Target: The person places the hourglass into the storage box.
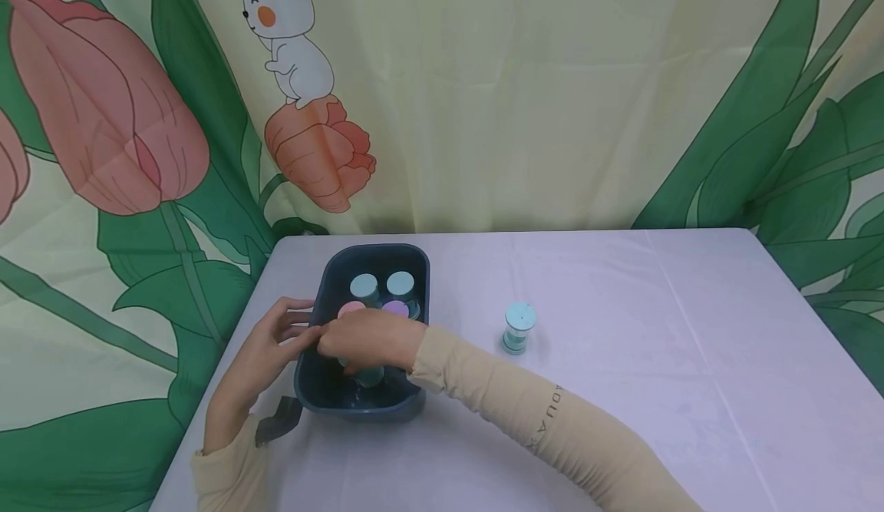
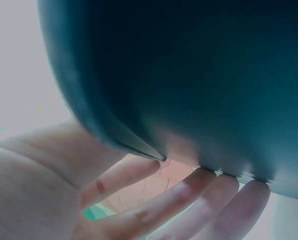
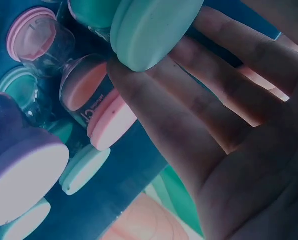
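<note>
A dark blue plastic bin (image 1: 413, 266) holds several small clear jars with teal, pink and purple lids. My right hand (image 1: 369, 339) reaches down into it from the right. In the right wrist view its fingers (image 3: 164, 112) curve behind a teal-lidded jar (image 3: 159, 30), which they grip at the bin's left side; the thumb's contact is hidden. Close to these fingers lie a pink-lidded jar (image 3: 113, 122) and a purple-lidded jar (image 3: 28, 175). My left hand (image 1: 265, 355) rests against the bin's left side, fairly straight fingertips (image 2: 256, 190) touching the outer wall.
One teal-lidded jar (image 1: 519, 328) stands upright on the white-covered table (image 1: 621, 328), right of the bin. Behind the table hangs a curtain (image 1: 518, 97) printed with tulips, leaves and a rabbit. A dark strap (image 1: 279, 421) is at my left wrist.
</note>
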A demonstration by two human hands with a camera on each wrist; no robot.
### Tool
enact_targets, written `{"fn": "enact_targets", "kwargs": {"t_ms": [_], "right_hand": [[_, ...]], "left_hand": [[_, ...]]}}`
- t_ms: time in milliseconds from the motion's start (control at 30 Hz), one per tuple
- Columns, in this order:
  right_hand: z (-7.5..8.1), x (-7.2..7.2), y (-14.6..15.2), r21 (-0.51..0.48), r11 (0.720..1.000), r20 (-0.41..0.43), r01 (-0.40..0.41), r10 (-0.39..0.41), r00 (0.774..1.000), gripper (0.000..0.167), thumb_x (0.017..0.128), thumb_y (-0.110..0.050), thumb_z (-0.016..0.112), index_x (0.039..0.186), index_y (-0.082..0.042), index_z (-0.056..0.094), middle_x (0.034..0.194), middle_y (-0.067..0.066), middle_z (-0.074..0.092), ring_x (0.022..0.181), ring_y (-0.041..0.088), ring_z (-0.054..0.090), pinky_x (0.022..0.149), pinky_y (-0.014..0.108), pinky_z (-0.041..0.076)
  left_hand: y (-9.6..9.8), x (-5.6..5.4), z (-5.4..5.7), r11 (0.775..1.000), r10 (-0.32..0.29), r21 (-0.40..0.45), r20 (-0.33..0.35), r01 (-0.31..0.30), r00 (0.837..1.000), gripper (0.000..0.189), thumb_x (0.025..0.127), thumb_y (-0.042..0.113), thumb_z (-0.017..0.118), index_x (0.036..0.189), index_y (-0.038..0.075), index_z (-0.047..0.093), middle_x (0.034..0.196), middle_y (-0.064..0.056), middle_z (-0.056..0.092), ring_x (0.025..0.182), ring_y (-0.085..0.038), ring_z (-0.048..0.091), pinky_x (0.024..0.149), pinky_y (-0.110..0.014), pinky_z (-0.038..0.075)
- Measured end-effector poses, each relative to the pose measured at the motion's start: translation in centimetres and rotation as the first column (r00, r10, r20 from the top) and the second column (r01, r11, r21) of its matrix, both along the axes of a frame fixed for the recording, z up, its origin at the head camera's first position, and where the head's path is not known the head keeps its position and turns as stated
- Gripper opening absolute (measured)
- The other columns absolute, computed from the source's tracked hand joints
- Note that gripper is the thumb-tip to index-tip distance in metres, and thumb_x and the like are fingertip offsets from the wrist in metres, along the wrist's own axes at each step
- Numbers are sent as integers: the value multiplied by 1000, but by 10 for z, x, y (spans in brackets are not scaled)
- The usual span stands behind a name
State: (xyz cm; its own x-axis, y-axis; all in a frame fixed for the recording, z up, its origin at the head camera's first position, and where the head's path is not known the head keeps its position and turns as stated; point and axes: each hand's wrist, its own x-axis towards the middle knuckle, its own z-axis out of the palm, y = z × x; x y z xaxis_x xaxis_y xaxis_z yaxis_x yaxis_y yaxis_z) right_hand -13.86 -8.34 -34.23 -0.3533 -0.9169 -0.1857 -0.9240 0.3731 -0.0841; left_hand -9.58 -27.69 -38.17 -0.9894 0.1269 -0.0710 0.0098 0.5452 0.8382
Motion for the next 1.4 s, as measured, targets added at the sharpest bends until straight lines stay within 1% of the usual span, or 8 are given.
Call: {"fn": "enact_targets", "kwargs": {"t_ms": [167,300,467,667,900,1033,1167,1400], "right_hand": [[-2,-1,-1,8,1000,-3,1,-1,1000,42,85,-33,78,124,-21,70,111,-10,73,102,4,68,94,13,49],[0,-1,-2,6,1000,-22,3,-3,1000,42,85,-33,78,125,-20,70,112,-8,73,101,5,68,93,14,50],[8,1,-1,-22,1000,-85,11,-13,996,48,86,-36,77,130,-21,66,114,-6,72,98,6,68,91,16,52],[22,2,6,-24,1000,-100,13,-15,995,52,87,-36,77,135,-24,62,112,-5,70,96,7,67,89,17,53],[29,4,20,-69,998,-127,5,-14,992,47,89,-34,75,133,-21,64,108,-4,68,90,8,63,83,17,54],[33,6,31,-87,996,-146,17,-30,989,43,89,-35,75,128,-19,68,110,-4,67,93,9,63,83,17,54],[36,5,42,-121,992,-171,16,-37,985,40,88,-34,76,124,-18,70,109,-4,68,90,8,63,82,16,54],[37,4,63,-228,971,-122,76,-106,987,35,87,-33,78,118,-18,72,101,-4,69,88,8,62,79,17,55]], "left_hand": [[0,0,1,1000,2,-3,3,-2,1000,53,97,36,64,138,11,44,141,-23,53,127,-44,53,99,-61,47],[0,0,1,1000,4,-12,4,-4,1000,53,97,37,64,138,11,44,141,-23,53,127,-44,53,100,-62,46],[0,0,1,1000,0,-21,3,0,1000,52,98,36,62,139,10,43,140,-22,53,127,-43,53,100,-62,46],[0,0,1,1000,-1,-28,5,1,1000,53,98,37,62,140,10,42,141,-22,53,128,-42,53,100,-62,46],[1,1,2,1000,2,-10,5,-2,1000,53,98,37,63,139,10,43,139,-22,55,127,-42,54,99,-62,47],[1,1,1,1000,9,-5,8,-9,1000,52,98,34,63,140,10,43,138,-23,55,127,-43,54,100,-62,47],[2,1,1,1000,22,-20,11,-22,1000,52,98,33,64,140,10,43,139,-24,55,127,-44,54,99,-62,47],[3,1,2,998,38,-48,13,-38,999,54,97,34,65,139,10,43,139,-25,54,127,-47,53,98,-63,46]]}}
